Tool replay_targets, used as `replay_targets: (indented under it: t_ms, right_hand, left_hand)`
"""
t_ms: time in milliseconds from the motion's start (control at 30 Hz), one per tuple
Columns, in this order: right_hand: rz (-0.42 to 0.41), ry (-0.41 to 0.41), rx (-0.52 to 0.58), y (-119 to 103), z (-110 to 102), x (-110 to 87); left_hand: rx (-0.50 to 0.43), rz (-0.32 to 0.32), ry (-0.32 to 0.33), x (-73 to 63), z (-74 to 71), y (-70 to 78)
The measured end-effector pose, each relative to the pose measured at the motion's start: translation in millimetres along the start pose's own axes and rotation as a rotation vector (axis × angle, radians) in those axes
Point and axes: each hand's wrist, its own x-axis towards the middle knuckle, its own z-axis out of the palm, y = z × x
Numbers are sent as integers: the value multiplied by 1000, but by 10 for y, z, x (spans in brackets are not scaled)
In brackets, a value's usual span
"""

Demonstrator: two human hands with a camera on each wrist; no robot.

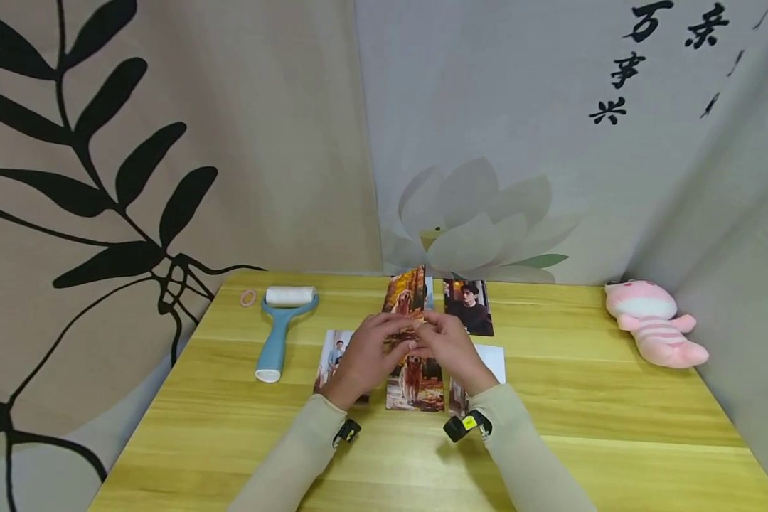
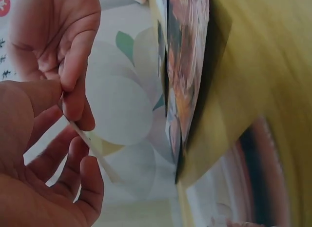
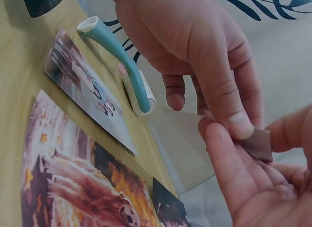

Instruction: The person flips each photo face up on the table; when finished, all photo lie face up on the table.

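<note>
Both hands meet over the row of photos. My left hand point(image 1: 368, 352) and right hand point(image 1: 453, 348) pinch a small, thin sheet point(image 3: 258, 143) between thumbs and fingertips; its edge shows as a pale strip point(image 2: 100, 156) in the left wrist view. Just beyond the fingers, a photo of a golden dog in autumn colours point(image 1: 404, 288) rises past the table's back edge, partly covered by the hands. I cannot tell whether the pinched sheet belongs to it. Below the hands lies another dog photo point(image 1: 414, 387) on the table.
A group photo point(image 1: 328, 359) lies left of the dog photo, a partly covered one point(image 1: 494, 359) to its right. Behind stands out a portrait photo point(image 1: 468, 309). A blue-handled lint roller point(image 1: 275, 345) and pink ring point(image 1: 248, 298) lie left; a pink plush toy point(image 1: 656, 327) sits far right.
</note>
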Motion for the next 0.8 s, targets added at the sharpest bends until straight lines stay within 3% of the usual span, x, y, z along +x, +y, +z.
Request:
replay_targets:
  t_ms: [133,333,433,600,700,800]
  right_hand:
    - [-18,-8,-11,21,5,-12]
    - [-28,10,-25,-2,24,-29]
    - [-16,22,7,-26,36,-38]
    - [-29,1,52,-81,57,-52]
    - [-55,-13,49,-115,76,-63]
    - [-78,-35,54,-136,88,-81]
  left_hand:
    - [5,-19,0,-8,3,-7]
    - [-42,10,24,-14,-60,-52]
    - [-87,-34,53,-18,-109,-90]
    - [-254,-262,145,-12,-176,-171]
    - [-458,-433,150,4,-196,-243]
    - [-692,-557,113,13,-194,-317]
